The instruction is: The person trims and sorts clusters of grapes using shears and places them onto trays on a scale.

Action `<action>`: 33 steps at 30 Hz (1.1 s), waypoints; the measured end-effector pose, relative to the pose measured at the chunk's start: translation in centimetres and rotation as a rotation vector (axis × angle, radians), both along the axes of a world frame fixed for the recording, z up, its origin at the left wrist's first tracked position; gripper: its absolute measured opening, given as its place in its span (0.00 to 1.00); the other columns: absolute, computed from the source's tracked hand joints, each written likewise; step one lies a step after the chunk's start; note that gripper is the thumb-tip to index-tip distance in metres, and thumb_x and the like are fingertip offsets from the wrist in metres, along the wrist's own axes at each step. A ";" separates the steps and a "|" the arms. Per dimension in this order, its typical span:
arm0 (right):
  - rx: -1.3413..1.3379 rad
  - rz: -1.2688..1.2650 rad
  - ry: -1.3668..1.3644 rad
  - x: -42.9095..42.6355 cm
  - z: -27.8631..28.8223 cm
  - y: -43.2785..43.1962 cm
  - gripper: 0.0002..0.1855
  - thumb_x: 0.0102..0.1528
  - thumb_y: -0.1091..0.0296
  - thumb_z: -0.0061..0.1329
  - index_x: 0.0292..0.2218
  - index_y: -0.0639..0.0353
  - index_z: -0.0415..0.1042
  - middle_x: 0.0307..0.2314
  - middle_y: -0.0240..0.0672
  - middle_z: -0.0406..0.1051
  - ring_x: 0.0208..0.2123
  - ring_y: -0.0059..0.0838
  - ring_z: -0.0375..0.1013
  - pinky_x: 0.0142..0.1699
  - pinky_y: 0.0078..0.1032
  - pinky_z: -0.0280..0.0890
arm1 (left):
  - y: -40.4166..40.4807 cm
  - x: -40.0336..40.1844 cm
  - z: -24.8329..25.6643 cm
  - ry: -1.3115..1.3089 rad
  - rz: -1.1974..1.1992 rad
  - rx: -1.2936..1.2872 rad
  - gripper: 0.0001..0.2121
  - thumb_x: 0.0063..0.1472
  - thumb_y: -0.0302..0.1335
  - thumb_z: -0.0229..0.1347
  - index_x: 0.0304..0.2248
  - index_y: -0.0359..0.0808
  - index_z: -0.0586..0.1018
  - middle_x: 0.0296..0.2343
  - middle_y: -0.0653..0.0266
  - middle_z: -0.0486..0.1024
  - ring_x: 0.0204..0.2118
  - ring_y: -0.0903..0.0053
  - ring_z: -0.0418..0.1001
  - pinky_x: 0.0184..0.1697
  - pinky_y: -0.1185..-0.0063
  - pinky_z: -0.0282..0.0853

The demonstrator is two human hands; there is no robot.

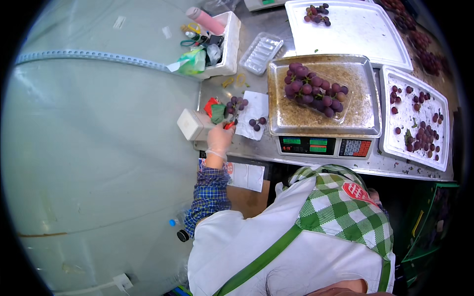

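Observation:
My left hand (219, 140), in a thin clear glove, grips red-handled snips (230, 124) at the table's left side. Their blades point towards a small bunch of dark grapes (237, 104). Close by are a red and green wrapper (216, 112), a white box (190, 125) and a white paper sheet (255, 101) with a few loose grapes (257, 123). A larger purple bunch (311, 88) lies in a clear plastic tray on the metal pan (281, 124) of a digital scale (337, 147). Only part of my right hand (374, 194) shows beside my apron; its fingers are hidden.
A foam box (231, 44) holds a pink bottle (205, 20) and small tools. An empty clear punnet (261, 53) sits beside it. White foam trays at the back (351, 33) and right (392, 137) carry grapes. A green crate (422, 225) stands low at right.

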State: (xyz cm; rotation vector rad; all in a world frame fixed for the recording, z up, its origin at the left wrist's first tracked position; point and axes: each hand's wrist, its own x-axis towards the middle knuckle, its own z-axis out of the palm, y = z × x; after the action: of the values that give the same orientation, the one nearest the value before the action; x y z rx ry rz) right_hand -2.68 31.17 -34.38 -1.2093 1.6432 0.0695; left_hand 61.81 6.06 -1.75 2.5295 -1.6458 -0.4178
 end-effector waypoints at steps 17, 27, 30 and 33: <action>0.070 -0.709 -0.093 2.0 5.7 -0.1 0.14 0.53 0.65 0.47 0.40 0.63 0.73 0.26 0.36 0.72 0.24 0.24 0.69 0.30 0.22 0.65 | -20.7 -9.9 3.3 0.030 -0.439 -0.170 0.19 0.51 0.41 0.57 0.38 0.36 0.80 0.30 0.48 0.76 0.36 0.56 0.75 0.41 0.69 0.69; 0.034 -0.477 0.134 0.7 -1.6 11.7 0.16 0.52 0.62 0.47 0.39 0.63 0.74 0.33 0.43 0.75 0.36 0.36 0.74 0.42 0.31 0.66 | -31.7 -14.0 -0.1 0.084 -0.575 -0.199 0.17 0.50 0.40 0.56 0.34 0.35 0.80 0.30 0.48 0.77 0.36 0.56 0.74 0.40 0.68 0.69; 0.038 -0.480 0.134 1.4 -0.3 11.9 0.17 0.52 0.62 0.47 0.39 0.64 0.74 0.33 0.44 0.75 0.36 0.36 0.73 0.43 0.31 0.66 | -30.6 -14.2 1.1 0.072 -0.575 -0.114 0.18 0.51 0.40 0.56 0.38 0.37 0.78 0.32 0.50 0.77 0.37 0.56 0.74 0.41 0.69 0.68; 0.039 -0.478 0.140 1.7 -0.2 12.7 0.17 0.52 0.62 0.47 0.39 0.64 0.74 0.34 0.44 0.75 0.37 0.37 0.73 0.44 0.31 0.66 | -29.3 -13.9 1.4 0.094 -0.630 -0.149 0.18 0.51 0.40 0.56 0.37 0.36 0.78 0.32 0.50 0.76 0.37 0.56 0.74 0.41 0.69 0.68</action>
State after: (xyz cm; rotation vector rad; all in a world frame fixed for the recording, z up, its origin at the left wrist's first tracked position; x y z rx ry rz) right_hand -0.99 43.86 -34.58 -0.7699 2.0048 -0.1152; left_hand 47.93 -23.27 -0.32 1.8112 -2.3084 -0.4260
